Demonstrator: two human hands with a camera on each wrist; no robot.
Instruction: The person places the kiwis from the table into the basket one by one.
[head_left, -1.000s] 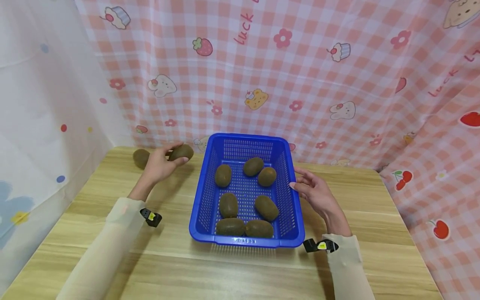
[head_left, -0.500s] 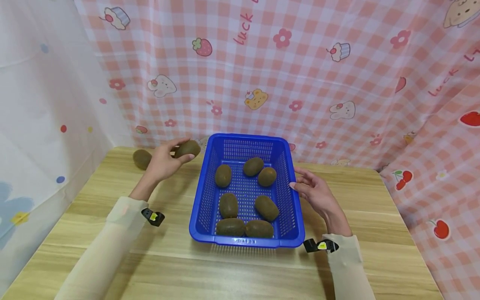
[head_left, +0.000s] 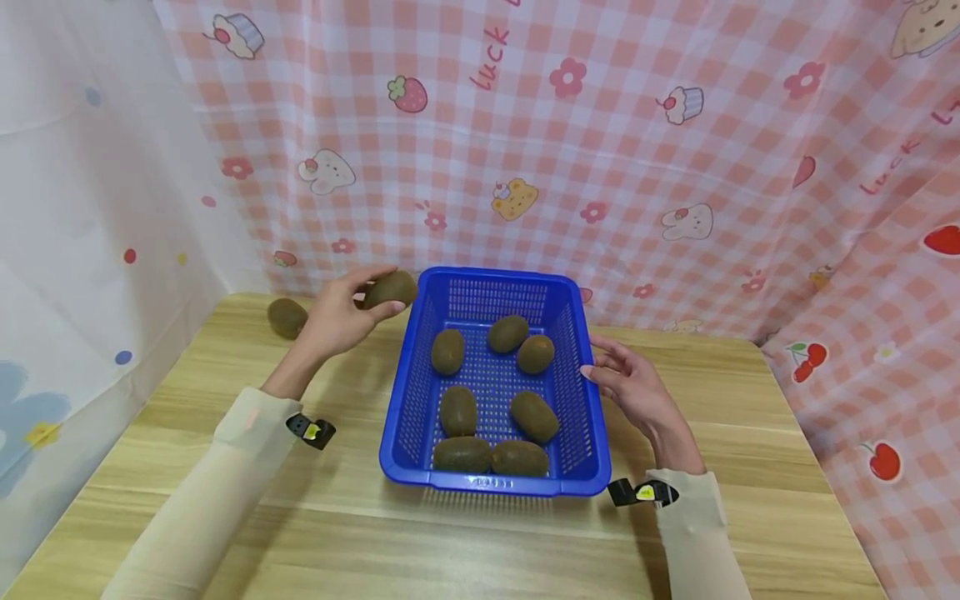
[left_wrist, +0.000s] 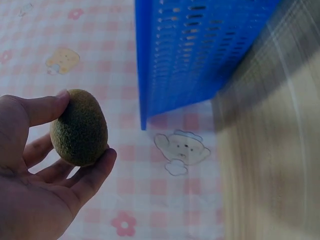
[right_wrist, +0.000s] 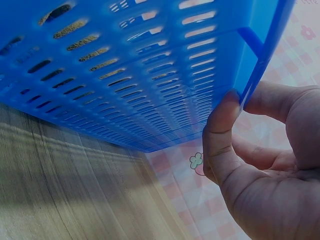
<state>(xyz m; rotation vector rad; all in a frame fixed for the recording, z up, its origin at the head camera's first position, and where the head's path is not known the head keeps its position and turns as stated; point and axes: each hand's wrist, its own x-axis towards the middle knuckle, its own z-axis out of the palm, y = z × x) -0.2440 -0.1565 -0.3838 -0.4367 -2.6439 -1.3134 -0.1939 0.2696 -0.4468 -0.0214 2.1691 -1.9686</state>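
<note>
My left hand (head_left: 340, 317) grips a brown kiwi (head_left: 393, 289) between thumb and fingers, raised off the table beside the basket's back left corner. In the left wrist view the held kiwi (left_wrist: 80, 129) is apart from the basket wall (left_wrist: 185, 65). A blue plastic basket (head_left: 493, 483) stands mid-table with several kiwis inside, one of them a kiwi (head_left: 458, 412) near its left wall. My right hand (head_left: 633, 390) pinches the basket's right rim; in the right wrist view thumb and fingers meet on that rim (right_wrist: 257, 70).
Another kiwi (head_left: 287, 318) lies on the wooden table (head_left: 360, 533) at the back left, behind my left wrist. A pink checked cloth (head_left: 450, 125) hangs along the table's back edge, and a white cloth (head_left: 97, 208) hangs at the left.
My left hand has lifted the kiwi and carried it right, up to the basket's left rim. My right hand and the basket have stayed in place.
</note>
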